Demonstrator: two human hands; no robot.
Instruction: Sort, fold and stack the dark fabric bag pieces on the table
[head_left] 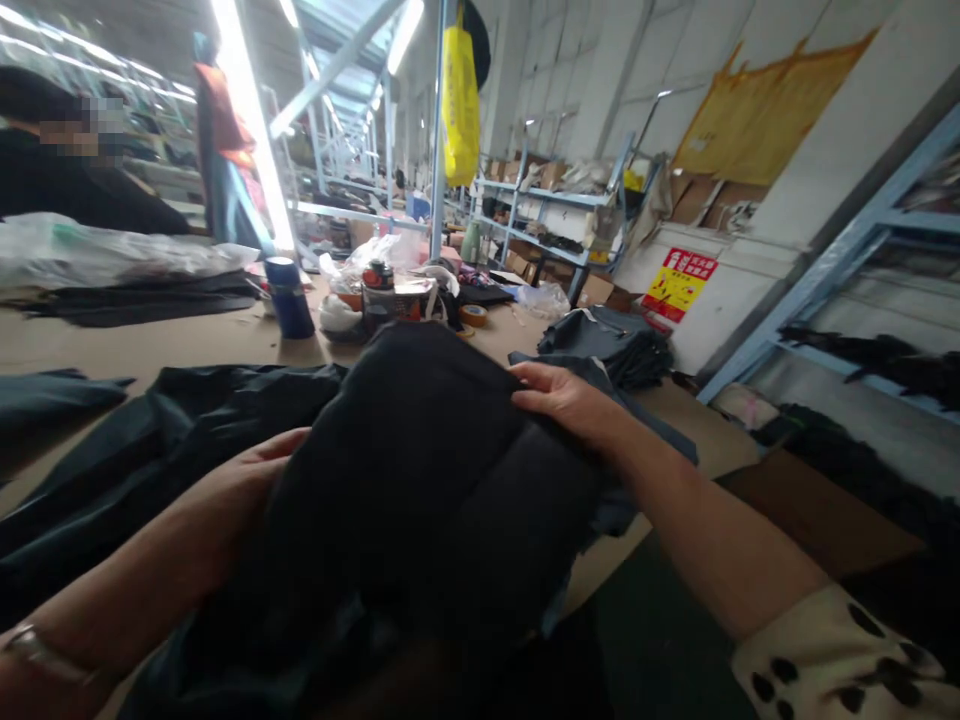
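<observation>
Loose fabric (161,450) lies on the bench (202,343). Next, the left hand (244,495) has its grip on the dark cloth (435,460) – fingers partly hidden – raised between both hands. The right hand (559,400) pinches its upper right edge – a fabric pile (611,345) lies beyond.

Black cloth (427,460), held up and spread; top edge rounded; faint crease right of its middle.

Hanging yellow bag (460,105), wall poster (679,286)
</observation>
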